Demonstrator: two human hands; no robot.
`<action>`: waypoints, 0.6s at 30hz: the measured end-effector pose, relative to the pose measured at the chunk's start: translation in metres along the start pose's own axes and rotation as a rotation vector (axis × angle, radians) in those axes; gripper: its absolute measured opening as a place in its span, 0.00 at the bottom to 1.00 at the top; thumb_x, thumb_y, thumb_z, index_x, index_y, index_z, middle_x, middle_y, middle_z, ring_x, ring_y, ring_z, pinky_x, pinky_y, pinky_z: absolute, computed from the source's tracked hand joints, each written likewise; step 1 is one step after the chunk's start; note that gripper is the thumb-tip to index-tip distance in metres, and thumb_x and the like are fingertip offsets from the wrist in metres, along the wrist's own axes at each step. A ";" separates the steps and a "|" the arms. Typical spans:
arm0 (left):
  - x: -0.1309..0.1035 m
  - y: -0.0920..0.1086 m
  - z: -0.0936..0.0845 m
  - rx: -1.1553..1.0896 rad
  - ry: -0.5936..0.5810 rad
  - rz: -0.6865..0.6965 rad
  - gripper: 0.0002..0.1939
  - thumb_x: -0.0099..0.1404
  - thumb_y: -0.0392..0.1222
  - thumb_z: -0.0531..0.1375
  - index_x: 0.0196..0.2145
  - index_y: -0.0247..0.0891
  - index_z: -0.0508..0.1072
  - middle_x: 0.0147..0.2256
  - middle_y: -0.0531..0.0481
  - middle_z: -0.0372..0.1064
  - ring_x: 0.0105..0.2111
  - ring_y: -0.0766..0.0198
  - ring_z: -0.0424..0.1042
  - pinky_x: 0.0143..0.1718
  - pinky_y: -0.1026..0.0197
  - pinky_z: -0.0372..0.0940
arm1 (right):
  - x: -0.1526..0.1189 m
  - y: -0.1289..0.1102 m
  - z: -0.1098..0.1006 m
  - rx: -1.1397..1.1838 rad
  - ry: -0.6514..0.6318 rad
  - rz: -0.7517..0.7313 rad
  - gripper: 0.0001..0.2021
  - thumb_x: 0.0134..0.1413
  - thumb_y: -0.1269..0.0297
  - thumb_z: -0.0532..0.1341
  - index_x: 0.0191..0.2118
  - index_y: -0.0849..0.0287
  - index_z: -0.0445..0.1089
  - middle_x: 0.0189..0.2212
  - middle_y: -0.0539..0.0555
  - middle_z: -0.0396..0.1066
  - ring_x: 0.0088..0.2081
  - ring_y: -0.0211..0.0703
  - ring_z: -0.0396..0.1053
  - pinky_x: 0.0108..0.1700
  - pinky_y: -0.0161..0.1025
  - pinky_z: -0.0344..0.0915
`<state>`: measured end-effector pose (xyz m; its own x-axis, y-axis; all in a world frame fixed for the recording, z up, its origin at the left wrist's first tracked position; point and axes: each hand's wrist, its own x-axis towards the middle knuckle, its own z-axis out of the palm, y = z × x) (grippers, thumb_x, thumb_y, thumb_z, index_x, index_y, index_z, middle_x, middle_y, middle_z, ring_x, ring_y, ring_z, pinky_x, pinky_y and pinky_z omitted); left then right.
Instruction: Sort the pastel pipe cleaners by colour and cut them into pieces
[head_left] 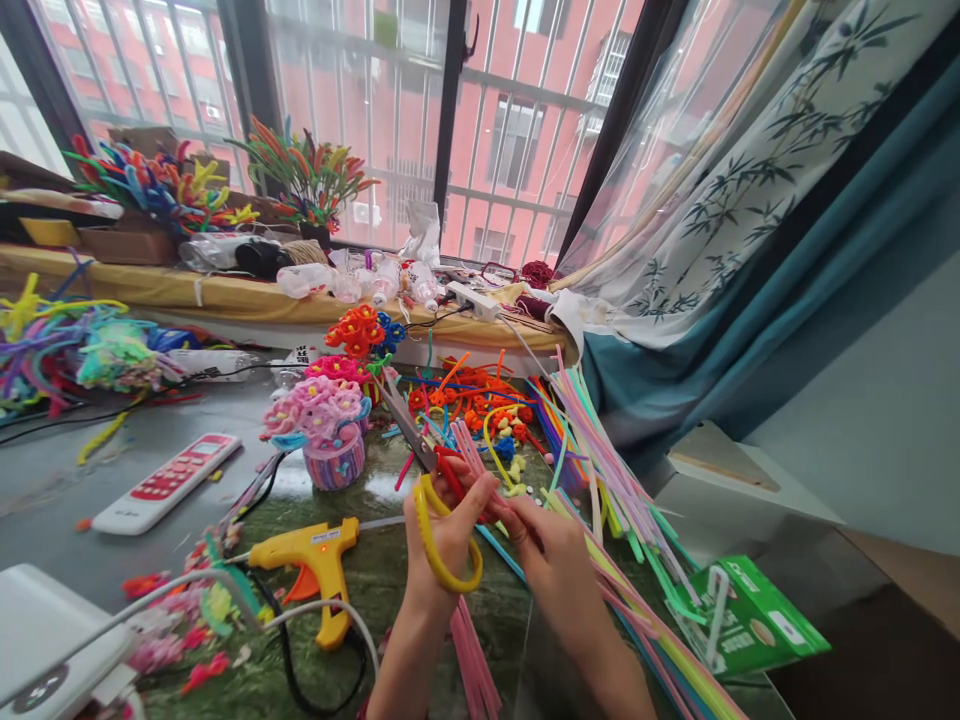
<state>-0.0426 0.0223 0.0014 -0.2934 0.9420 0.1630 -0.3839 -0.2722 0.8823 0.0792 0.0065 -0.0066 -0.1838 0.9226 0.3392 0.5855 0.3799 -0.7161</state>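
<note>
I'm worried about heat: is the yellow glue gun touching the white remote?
Apart. The head view plainly shows a strip of tabletop between the glue gun and the remote.

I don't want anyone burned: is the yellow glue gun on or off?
On, it seems: a small red light glows on the side of the glue gun.

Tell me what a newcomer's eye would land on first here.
Probably the yellow-handled metal scissors in the left hand, at the centre, beside the pink fuzzy stems that both hands hold. Next, the bright yellow glue gun lying on the table to their left, and behind it the striped purple pot of pink fuzzy flowers.
</note>
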 end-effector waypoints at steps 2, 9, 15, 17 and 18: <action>0.001 -0.001 -0.001 -0.009 0.023 0.001 0.11 0.55 0.44 0.68 0.29 0.36 0.72 0.23 0.53 0.75 0.23 0.65 0.75 0.27 0.66 0.70 | -0.001 -0.001 0.001 -0.007 0.025 -0.012 0.20 0.67 0.53 0.50 0.31 0.57 0.73 0.24 0.52 0.73 0.26 0.45 0.68 0.28 0.37 0.53; 0.002 -0.003 -0.002 -0.028 0.019 0.025 0.13 0.59 0.48 0.65 0.26 0.34 0.73 0.21 0.51 0.75 0.19 0.67 0.72 0.23 0.67 0.68 | -0.004 -0.005 0.003 -0.054 0.084 -0.045 0.18 0.68 0.57 0.50 0.30 0.57 0.71 0.23 0.49 0.70 0.25 0.42 0.66 0.28 0.36 0.52; 0.002 0.000 -0.002 -0.077 -0.007 0.036 0.14 0.59 0.46 0.65 0.23 0.35 0.70 0.17 0.53 0.72 0.17 0.70 0.69 0.22 0.69 0.66 | -0.003 -0.003 0.000 -0.105 0.051 -0.087 0.15 0.68 0.61 0.51 0.32 0.56 0.71 0.27 0.51 0.74 0.30 0.45 0.71 0.31 0.36 0.53; 0.003 -0.001 -0.003 -0.079 -0.006 0.038 0.14 0.58 0.46 0.65 0.24 0.35 0.69 0.17 0.53 0.71 0.16 0.70 0.68 0.20 0.69 0.65 | -0.002 -0.003 -0.001 -0.142 0.045 -0.098 0.15 0.68 0.62 0.51 0.32 0.56 0.71 0.28 0.52 0.75 0.32 0.46 0.72 0.31 0.37 0.53; 0.004 -0.002 -0.003 -0.078 -0.007 0.038 0.13 0.59 0.46 0.65 0.24 0.35 0.69 0.17 0.54 0.71 0.16 0.71 0.68 0.20 0.69 0.65 | -0.002 -0.003 -0.001 -0.159 0.044 -0.102 0.15 0.68 0.62 0.51 0.32 0.56 0.71 0.28 0.52 0.75 0.32 0.47 0.72 0.31 0.37 0.53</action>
<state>-0.0455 0.0259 -0.0012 -0.3030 0.9319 0.1992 -0.4398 -0.3222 0.8383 0.0788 0.0033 -0.0049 -0.2156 0.8748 0.4340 0.6835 0.4525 -0.5727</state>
